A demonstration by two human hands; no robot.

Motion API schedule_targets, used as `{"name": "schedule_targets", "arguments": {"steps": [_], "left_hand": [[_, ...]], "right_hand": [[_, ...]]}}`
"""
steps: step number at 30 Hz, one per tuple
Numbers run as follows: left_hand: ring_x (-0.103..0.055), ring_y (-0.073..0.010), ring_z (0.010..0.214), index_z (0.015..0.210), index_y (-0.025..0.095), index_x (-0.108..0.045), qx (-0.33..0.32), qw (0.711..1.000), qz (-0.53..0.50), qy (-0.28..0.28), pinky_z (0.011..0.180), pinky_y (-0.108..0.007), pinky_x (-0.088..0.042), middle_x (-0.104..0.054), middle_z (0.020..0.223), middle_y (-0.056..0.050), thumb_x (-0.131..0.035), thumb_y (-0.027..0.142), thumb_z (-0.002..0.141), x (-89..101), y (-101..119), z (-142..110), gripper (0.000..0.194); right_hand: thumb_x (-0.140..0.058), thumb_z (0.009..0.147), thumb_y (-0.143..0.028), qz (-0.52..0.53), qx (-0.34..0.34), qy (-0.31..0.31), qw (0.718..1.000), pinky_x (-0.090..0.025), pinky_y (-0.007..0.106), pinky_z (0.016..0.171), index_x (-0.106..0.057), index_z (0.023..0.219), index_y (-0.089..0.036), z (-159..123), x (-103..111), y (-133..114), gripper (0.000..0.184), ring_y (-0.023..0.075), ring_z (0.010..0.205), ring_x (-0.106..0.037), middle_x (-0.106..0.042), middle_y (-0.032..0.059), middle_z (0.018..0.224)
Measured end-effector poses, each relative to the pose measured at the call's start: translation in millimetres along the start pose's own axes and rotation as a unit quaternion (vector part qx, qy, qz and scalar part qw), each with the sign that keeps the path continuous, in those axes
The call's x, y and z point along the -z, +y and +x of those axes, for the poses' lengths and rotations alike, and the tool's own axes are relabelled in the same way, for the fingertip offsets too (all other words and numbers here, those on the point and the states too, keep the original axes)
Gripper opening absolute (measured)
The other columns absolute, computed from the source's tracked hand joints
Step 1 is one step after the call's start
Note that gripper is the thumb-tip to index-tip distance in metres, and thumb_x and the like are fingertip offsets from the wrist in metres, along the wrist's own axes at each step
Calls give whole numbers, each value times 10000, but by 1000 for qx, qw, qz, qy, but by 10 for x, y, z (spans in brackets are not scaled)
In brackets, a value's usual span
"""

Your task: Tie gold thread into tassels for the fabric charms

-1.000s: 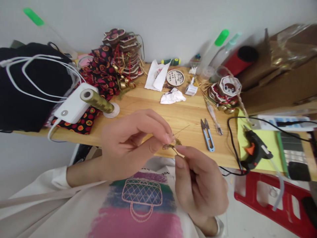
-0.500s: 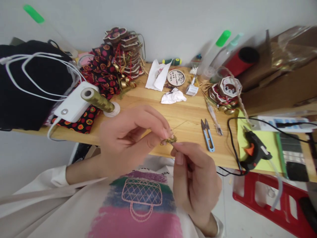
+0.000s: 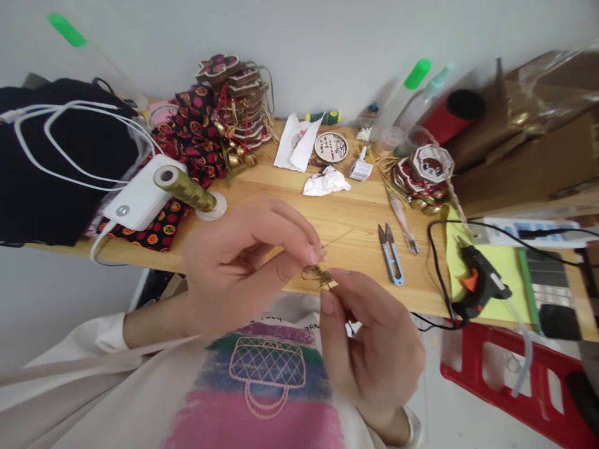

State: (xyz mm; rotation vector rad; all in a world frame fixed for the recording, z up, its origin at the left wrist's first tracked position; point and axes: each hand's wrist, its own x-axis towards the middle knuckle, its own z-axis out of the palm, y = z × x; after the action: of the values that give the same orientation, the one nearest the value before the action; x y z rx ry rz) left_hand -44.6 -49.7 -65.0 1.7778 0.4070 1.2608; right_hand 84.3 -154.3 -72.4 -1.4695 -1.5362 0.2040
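My left hand (image 3: pixel 255 265) pinches a small tangle of olive-gold thread (image 3: pixel 322 275) between thumb and forefinger, above the table's front edge. A stiff thread end sticks out past those fingertips to the upper right. From the right, the thumb and forefinger of my right hand (image 3: pixel 372 330) close on a thin dark tool (image 3: pixel 330 287), its tip at the thread; most of it is hidden by the fingers. On the table to the left stands a tilted spool of olive-gold thread (image 3: pixel 189 190). Blue-handled thread snips (image 3: pixel 391 254) lie right of my hands.
A black glue gun (image 3: pixel 482 284) rests on yellow paper at the right, its cable looping beside it. A white power bank (image 3: pixel 140 193) sits at the left. Crumpled tissue (image 3: pixel 326 181), a round tin (image 3: pixel 331 147) and stacked octagonal ornaments (image 3: pixel 430 165) lie farther back.
My right fingers have shifted slightly down and their grip looks a little looser. More loose strands of the thread tangle show between my hands. My left hand stays nearly in place.
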Motion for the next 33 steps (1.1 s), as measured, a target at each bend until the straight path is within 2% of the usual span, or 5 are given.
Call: {"name": "schedule_targets", "arguments": {"steps": [10,14,20,28,33], "left_hand": [[-659,-93,774,822,116,-659,14,1000,0,-9,669,-177,-568,-688,800,-25,-640,-7,868,-1,36,-21,133],[-657,-95,775,825,84,-669,-23,999,-27,-13,668,-174,-568,-685,794,-36,-614,-69,849,6,-14,9,165],[-662,-88,749,829,134,-661,-29,999,-9,-14,647,-171,-578,-685,785,-12,-635,17,885,4,-13,14,133],[-665,-84,788,831,131,-650,39,999,-8,3,702,-177,-590,-679,823,2,-632,50,903,-6,29,-21,110],[-673,-102,755,827,127,-657,-5,1000,-10,-7,664,-184,-596,-686,778,-26,-664,24,872,-9,5,-7,112]], "right_hand": [[-601,876,-122,148,-48,-8,988,-563,252,575,-495,1301,-201,-86,-64,68,445,107,591,-605,-650,-13,814],[-587,871,-56,127,-44,17,991,-542,210,508,-534,1268,-205,-57,-52,48,427,98,570,-621,-700,-11,828],[-602,880,-87,98,-71,18,992,-615,265,621,-584,1168,-227,-63,-55,-27,320,136,707,-722,-761,9,940],[-581,881,-67,86,-14,15,996,-574,232,532,-602,1121,-196,18,-26,19,273,106,549,-633,-713,-22,760],[-586,867,-57,100,2,8,995,-566,208,517,-613,1111,-154,34,-10,59,263,89,504,-602,-716,-13,758]]}}
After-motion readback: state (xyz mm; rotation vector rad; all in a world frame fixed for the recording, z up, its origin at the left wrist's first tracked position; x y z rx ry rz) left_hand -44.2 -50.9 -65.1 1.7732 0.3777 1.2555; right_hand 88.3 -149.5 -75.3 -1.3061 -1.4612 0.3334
